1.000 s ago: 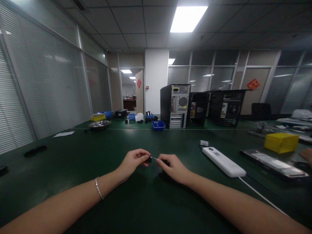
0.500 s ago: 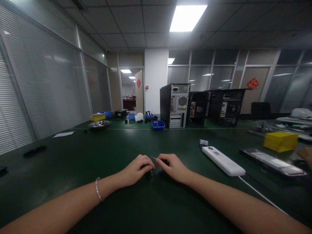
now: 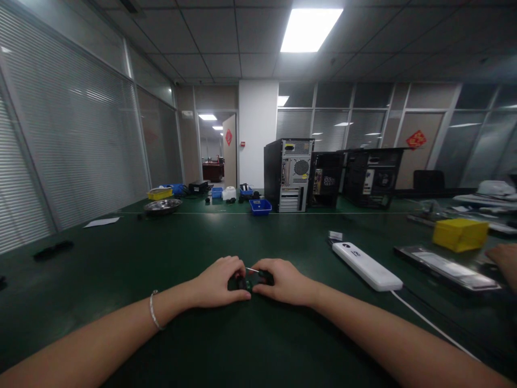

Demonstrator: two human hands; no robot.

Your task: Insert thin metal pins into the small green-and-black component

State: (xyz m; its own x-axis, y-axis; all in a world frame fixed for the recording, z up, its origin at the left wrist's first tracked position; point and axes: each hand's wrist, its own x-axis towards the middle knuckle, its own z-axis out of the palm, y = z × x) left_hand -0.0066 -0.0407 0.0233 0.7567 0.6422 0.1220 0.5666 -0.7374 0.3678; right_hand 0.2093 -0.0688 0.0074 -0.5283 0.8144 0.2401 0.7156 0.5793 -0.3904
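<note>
White paper (image 3: 102, 222) lies at left on the green worktop (image 3: 161, 253), a metal dish (image 3: 162, 206) farther back. Near the middle, my left hand (image 3: 220, 281) curls around a small dark piece (image 3: 242, 283), just beside my right hand (image 3: 283, 280), which closes on a thin tool (image 3: 266, 277), its shaft pointing left. Farther right are a white device (image 3: 367, 266) and a yellow box (image 3: 460, 234).

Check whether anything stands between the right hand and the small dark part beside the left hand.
Nothing else visibly stands between the right hand and the small dark part. Only the thin tool in the right hand extends into that gap; the left hand partly hides the part.
</note>
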